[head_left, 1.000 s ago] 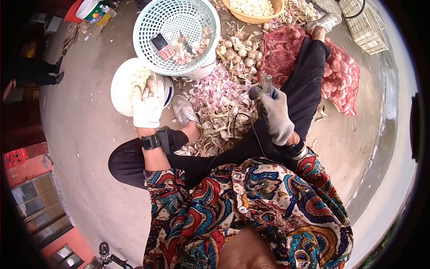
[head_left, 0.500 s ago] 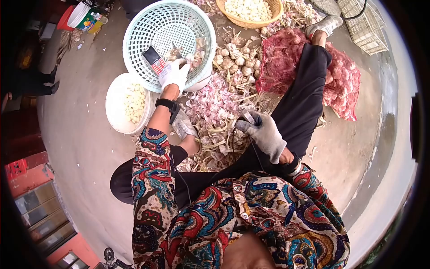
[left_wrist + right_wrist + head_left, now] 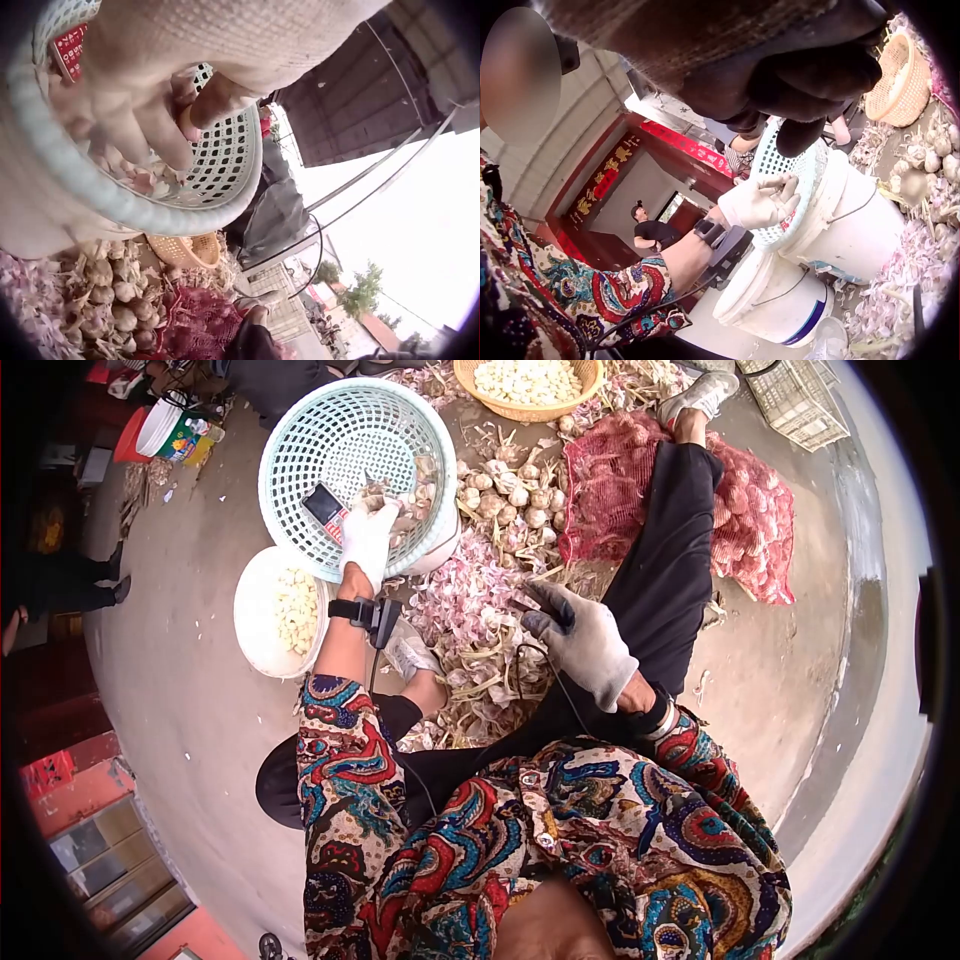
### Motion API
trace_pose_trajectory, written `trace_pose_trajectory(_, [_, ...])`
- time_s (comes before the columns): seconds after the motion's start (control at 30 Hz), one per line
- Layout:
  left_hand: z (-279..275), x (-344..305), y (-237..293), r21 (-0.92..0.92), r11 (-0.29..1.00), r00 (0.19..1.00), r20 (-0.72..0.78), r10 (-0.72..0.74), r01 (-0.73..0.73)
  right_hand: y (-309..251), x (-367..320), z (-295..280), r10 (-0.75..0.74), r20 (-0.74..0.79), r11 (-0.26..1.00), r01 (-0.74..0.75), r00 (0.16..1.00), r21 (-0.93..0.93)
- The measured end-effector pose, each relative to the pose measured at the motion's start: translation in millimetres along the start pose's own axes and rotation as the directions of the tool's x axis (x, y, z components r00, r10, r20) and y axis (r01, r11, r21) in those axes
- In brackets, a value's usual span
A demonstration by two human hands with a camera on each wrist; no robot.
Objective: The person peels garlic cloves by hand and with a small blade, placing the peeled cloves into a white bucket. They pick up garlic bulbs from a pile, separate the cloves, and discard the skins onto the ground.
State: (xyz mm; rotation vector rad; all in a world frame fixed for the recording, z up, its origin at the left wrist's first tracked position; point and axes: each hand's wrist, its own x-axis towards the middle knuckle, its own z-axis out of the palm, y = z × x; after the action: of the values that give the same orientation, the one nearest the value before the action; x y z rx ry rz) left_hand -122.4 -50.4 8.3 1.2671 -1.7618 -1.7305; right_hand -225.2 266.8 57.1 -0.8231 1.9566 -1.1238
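Observed across top: right hand point(image 3: 772, 67), gloved, dark in shadow, fingers bent; unable to determine any held item. Recorded at centre: left hand point(image 3: 757, 205) in white glove, fingers bent, at near side of pale blue perforated basket point(image 3: 810, 174). Noted on left wrist: black strapped device point(image 3: 729, 253), below patterned sleeve point(image 3: 634, 289). Found beneath basket: white bucket point(image 3: 851, 225) with wire handle. Found just beside: second white bucket point(image 3: 769, 300), blue band near base. Logged at right: whole garlic bulbs point(image 3: 934, 156), pale purple skins point(image 3: 889, 304) and, higher up, orange-yellow basket point(image 3: 900, 86). Sighted at lower edge: shoe point(image 3: 829, 341). Sighted in background: person in black top point(image 3: 658, 232), near red signs with gold characters point(image 3: 604, 182).
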Motion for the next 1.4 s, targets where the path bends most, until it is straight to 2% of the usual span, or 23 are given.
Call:
trace_pose_trajectory(0.03, [-5,-6,0,-0.227,0.973,0.998,0.054,-0.032,0.043,-3,1,0,-0.063,-0.049,0.997,0.065,0.997,0.039])
trace_pose_trajectory(0.1, [-10,-36,-1,-0.517,0.841,0.972,0.23,-0.045,0.162,-20,-1,-10,-0.027,-0.038,0.996,0.023,0.999,-0.086])
trace_pose_trajectory(0.13, [-8,-54,1,-0.571,0.805,0.956,0.294,0.014,0.163,-17,1,-9,-0.13,-0.055,0.989,0.126,0.99,-0.082])
trace_pose_trajectory(0.17, [-1,-72,1,-0.622,0.75,0.942,0.335,-0.004,0.224,-20,1,-10,-0.163,-0.051,0.976,0.154,0.985,-0.152])
trace_pose_trajectory(0.2, [4,-89,7,-0.565,0.763,0.924,0.365,-0.112,0.315,-25,0,-11,-0.194,-0.046,0.959,0.179,0.98,-0.222])
trace_pose_trajectory(0.23, [18,-118,18,-0.545,0.803,0.943,0.326,-0.06,0.24,-31,-1,-11,-0.251,-0.057,0.95,0.234,0.966,-0.206])
trace_pose_trajectory(0.27, [18,-124,8,-0.513,0.785,0.911,0.383,-0.153,0.347,-37,-5,-12,-0.276,-0.053,0.93,0.253,0.96,-0.265])
trace_pose_trajectory(0.3, [25,-146,12,-0.508,0.807,0.914,0.394,-0.094,0.302,-41,-8,-13,-0.301,-0.045,0.907,0.271,0.952,-0.322])
trace_pose_trajectory(0.4, [36,-183,23,-0.492,0.79,0.887,0.442,-0.135,0.366,-36,-14,-11,-0.41,0.005,0.83,0.375,0.912,-0.413])
trace_pose_trajectory(0.43, [37,-181,9,-0.587,0.674,0.858,0.495,-0.14,0.448,-39,-19,-12,-0.405,0.027,0.817,0.375,0.914,-0.437])
trace_pose_trajectory(0.57, [37,-196,8,-0.522,0.73,0.847,0.511,-0.147,0.441,-37,-30,-17,-0.457,0.084,0.778,0.443,0.886,-0.446])
trace_pose_trajectory(0.63, [34,-198,6,-0.46,0.806,0.858,0.502,-0.109,0.371,-37,-33,-19,-0.461,0.102,0.757,0.451,0.882,-0.474])
trace_pose_trajectory(0.8, [36,-206,13,-0.389,0.851,0.856,0.5,-0.127,0.353,-39,-41,-22,-0.464,0.132,0.744,0.466,0.876,-0.479])
trace_pose_trajectory(0.9, [36,-210,16,-0.324,0.877,0.854,0.495,-0.162,0.354,-37,-46,-24,-0.517,0.147,0.678,0.508,0.843,-0.531])
trace_pose_trajectory(1.0, [31,-216,22,-0.245,0.901,0.838,0.51,-0.195,0.359,-44,-51,-28,-0.455,0.281,0.697,0.534,0.845,-0.479])
trace_pose_trajectory(1.1, [26,-219,21,-0.131,0.947,0.8,0.576,-0.167,0.292,-35,-47,-29,-0.475,0.175,0.703,0.492,0.862,-0.514])
trace_pose_trajectory(1.17, [27,-228,25,-0.165,0.937,0.795,0.585,-0.16,0.309,-30,-36,-35,-0.488,-0.034,0.686,0.358,0.872,-0.634])
trace_pose_trajectory(1.2, [28,-230,27,-0.199,0.924,0.792,0.592,-0.152,0.326,-30,-31,-39,-0.41,-0.048,0.668,0.264,0.911,-0.696])
trace_pose_trajectory(1.23, [28,-230,26,-0.221,0.911,0.796,0.583,-0.162,0.348,-30,-33,-39,-0.41,-0.073,0.71,0.267,0.909,-0.652])
trace_pose_trajectory(1.27, [30,-229,26,-0.22,0.912,0.796,0.583,-0.162,0.347,-31,-37,-38,-0.394,-0.013,0.773,0.323,0.919,-0.546])
trace_pose_trajectory(1.3, [33,-228,25,-0.336,0.854,0.816,0.556,-0.16,0.397,-32,-43,-37,-0.381,0.048,0.827,0.364,0.923,-0.429])
trace_pose_trajectory(1.33, [36,-227,24,-0.447,0.78,0.832,0.531,-0.163,0.438,-40,-50,-37,-0.297,0.135,0.862,0.326,0.945,-0.389])
trace_pose_trajectory(1.4, [40,-225,12,-0.497,0.757,0.862,0.479,-0.169,0.425,-43,-58,-32,-0.302,0.188,0.842,0.354,0.934,-0.406])
